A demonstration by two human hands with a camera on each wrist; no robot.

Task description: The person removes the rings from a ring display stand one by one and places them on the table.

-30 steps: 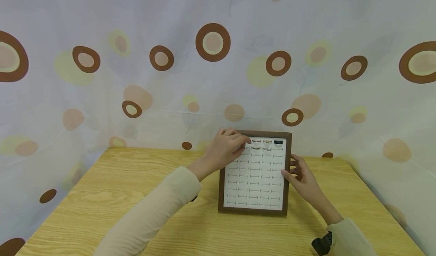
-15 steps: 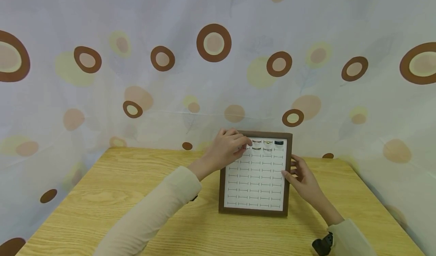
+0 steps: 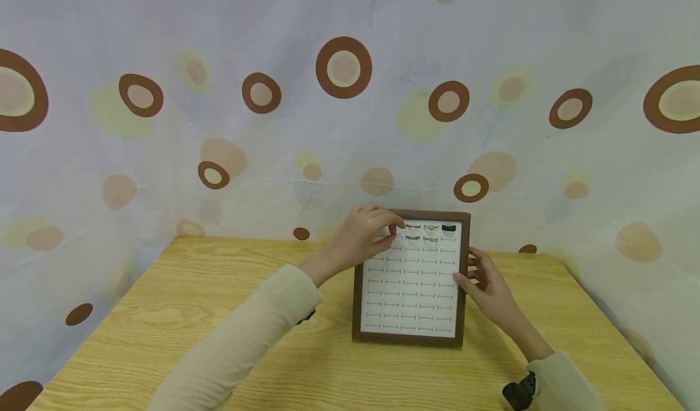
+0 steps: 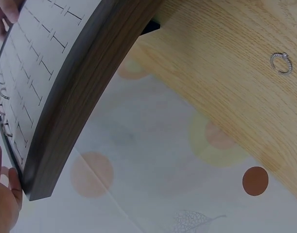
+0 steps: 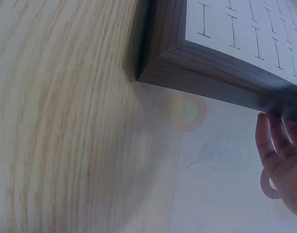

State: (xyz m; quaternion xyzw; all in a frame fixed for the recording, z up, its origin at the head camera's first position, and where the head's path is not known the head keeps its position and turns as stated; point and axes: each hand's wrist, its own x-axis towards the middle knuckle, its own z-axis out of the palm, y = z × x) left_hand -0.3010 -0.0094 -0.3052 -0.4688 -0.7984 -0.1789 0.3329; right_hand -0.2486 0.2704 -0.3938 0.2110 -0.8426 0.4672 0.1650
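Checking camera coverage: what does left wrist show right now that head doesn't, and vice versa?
Only left wrist: a silver-coloured ring lying on the table, and a dark piece jutting out behind the display board.
Only head: the left sleeve, right sleeve and a black device at the right cuff.
Both: display board with rings on it, table, patterned cloth, left hand and right hand at the board.
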